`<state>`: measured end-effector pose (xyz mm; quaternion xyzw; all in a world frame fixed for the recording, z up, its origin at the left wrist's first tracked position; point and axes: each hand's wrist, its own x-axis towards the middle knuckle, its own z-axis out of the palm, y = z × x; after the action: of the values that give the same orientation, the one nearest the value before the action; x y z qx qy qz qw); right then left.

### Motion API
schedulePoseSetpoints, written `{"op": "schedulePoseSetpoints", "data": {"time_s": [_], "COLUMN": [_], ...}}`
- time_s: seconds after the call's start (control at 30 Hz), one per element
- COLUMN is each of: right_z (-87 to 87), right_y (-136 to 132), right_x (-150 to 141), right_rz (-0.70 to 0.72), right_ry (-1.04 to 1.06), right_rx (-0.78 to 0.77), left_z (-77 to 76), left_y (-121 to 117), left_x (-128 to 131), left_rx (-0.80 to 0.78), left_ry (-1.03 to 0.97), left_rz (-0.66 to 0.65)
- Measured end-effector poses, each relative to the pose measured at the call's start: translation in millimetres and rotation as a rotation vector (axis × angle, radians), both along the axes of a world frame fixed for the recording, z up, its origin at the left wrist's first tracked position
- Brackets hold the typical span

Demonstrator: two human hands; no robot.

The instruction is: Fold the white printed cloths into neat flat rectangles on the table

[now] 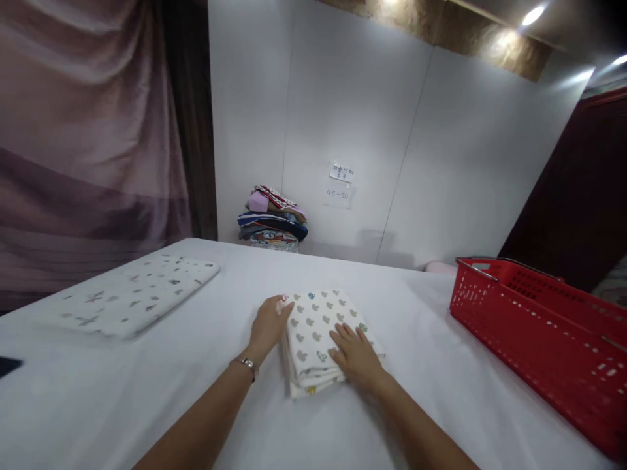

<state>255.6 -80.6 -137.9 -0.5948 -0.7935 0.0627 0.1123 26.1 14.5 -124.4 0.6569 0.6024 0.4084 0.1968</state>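
Note:
A folded white cloth (pixel 313 333) with grey mouse-head-like prints and a few coloured figures lies in several layers on the white-covered table (pixel 206 398). At its left back corner, my left hand (pixel 267 326) pinches the edge, thumb on top; its other fingers are partly hidden. My right hand (pixel 360 356) rests flat on the right side of the cloth with its fingers spread. The lower layers show along the front edge, with a bit of yellow print.
A flat white printed piece (pixel 151 294) lies on the left of the table. To the right stands a red plastic basket (pixel 533 339) with metal handles. Behind the table, a pile of folded fabrics (pixel 272 219) stands by the wall. A dark object (pixel 8 365) shows at the left edge.

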Motion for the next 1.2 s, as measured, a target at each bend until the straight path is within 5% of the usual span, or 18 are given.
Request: {"op": "schedulePoseSetpoints", "data": {"time_s": [0.1, 0.27, 0.5, 0.63, 0.77, 0.9, 1.03, 1.2], "right_z": [-5.8, -0.6, -4.4, -14.7, -16.5, -18.8, -21.0, -17.4], "right_y": [-5, -13, -21, -19, -17, -14, -11, -12], "right_x": [-6, -5, 25, 41, 51, 64, 69, 65], "right_rz": [-0.031, -0.043, -0.202, -0.178, -0.317, -0.503, -0.551, -0.575], "right_ry": [-0.008, 0.054, 0.159, 0.348, 0.492, 0.570, 0.602, 0.541], "right_rx": [-0.013, 0.056, 0.177, 0.175, 0.236, 0.116, 0.032, -0.008], "left_z": [-1.4, -24.4, -35.7, -36.6, -36.4, -31.7, -24.6, -24.6], "left_y": [-39, -83, -89, -95, -101, -112, -121, -124], "left_x": [9, 6, -5, -8, -12, -15, -15, -13], "left_rx": [0.180, 0.194, 0.181, 0.225, 0.231, 0.260, 0.292, 0.264], "left_ry": [0.182, 0.391, 0.361, 0.335, 0.214, 0.201, 0.301, 0.290], "left_rz": [-0.245, -0.498, -0.493, -0.530, -0.391, -0.359, -0.475, -0.451]}}
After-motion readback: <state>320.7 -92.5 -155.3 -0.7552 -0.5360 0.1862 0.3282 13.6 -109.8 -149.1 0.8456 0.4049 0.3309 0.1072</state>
